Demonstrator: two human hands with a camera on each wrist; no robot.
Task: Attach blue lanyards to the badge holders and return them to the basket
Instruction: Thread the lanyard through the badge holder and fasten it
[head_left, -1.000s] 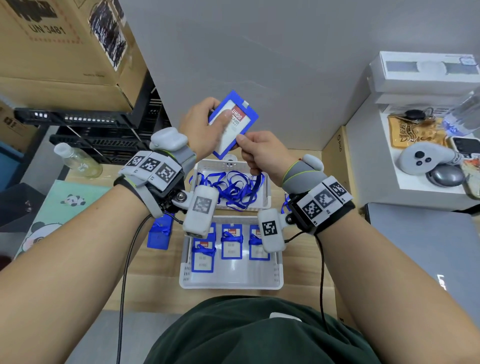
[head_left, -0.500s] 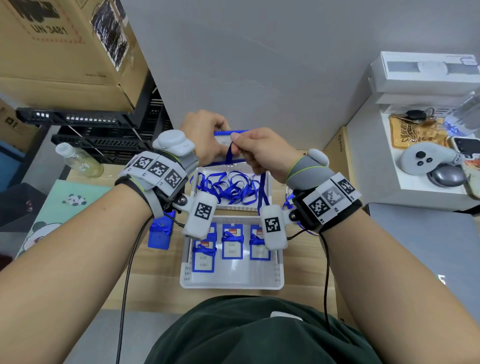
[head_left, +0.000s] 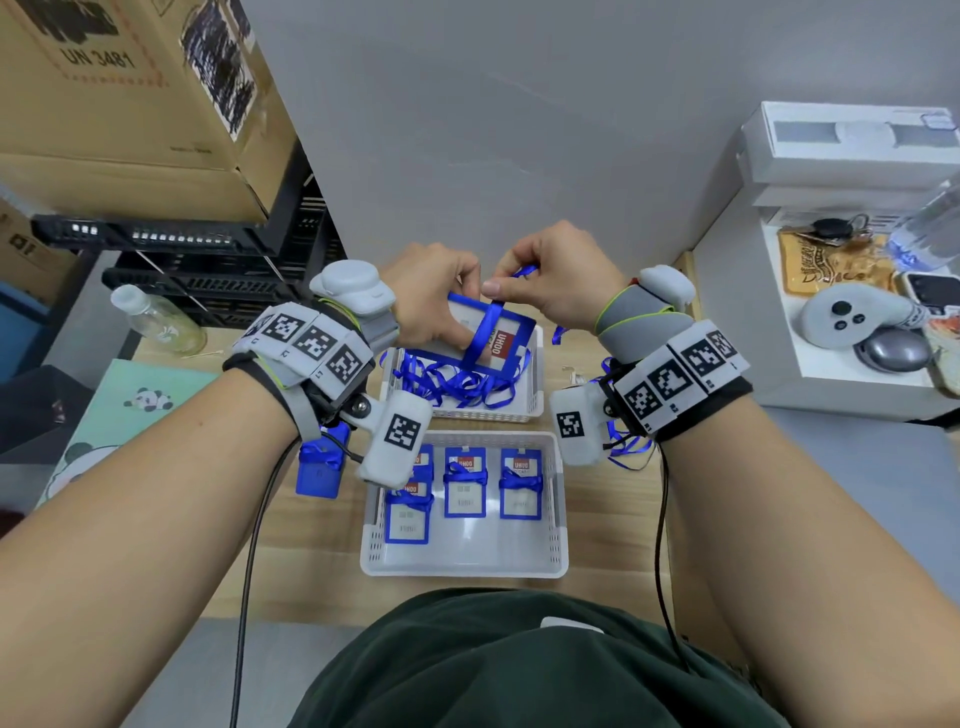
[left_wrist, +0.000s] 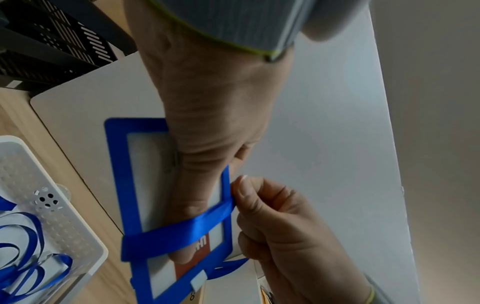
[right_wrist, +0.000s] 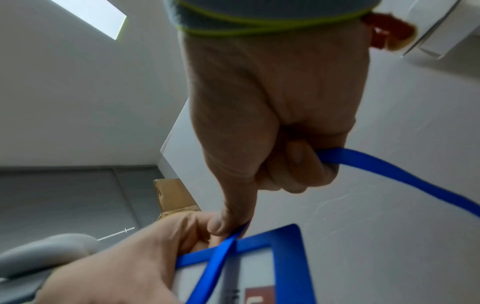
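Note:
My left hand (head_left: 436, 296) grips a blue-framed badge holder (head_left: 506, 338) by its left side, held flat above the far basket. A blue lanyard (head_left: 485, 327) runs across the holder's face. My right hand (head_left: 550, 283) pinches this lanyard at the holder's far edge, with more of the strap curled in its fingers (right_wrist: 301, 164). In the left wrist view the lanyard (left_wrist: 182, 232) crosses the holder (left_wrist: 116, 164) over my left thumb. The near white basket (head_left: 462, 564) holds several badge holders (head_left: 465, 483) wrapped in blue lanyards.
The far white basket (head_left: 519, 415) holds a tangle of loose blue lanyards (head_left: 457, 382). A blue holder (head_left: 317, 467) lies on the wooden table left of the baskets, more lanyard (head_left: 626, 447) to the right. A bottle (head_left: 156, 325), cardboard boxes and a white shelf surround the table.
The badge holder came down from upright near the wall to lie flat above the far basket. The right hand has drawn the lanyard across its face.

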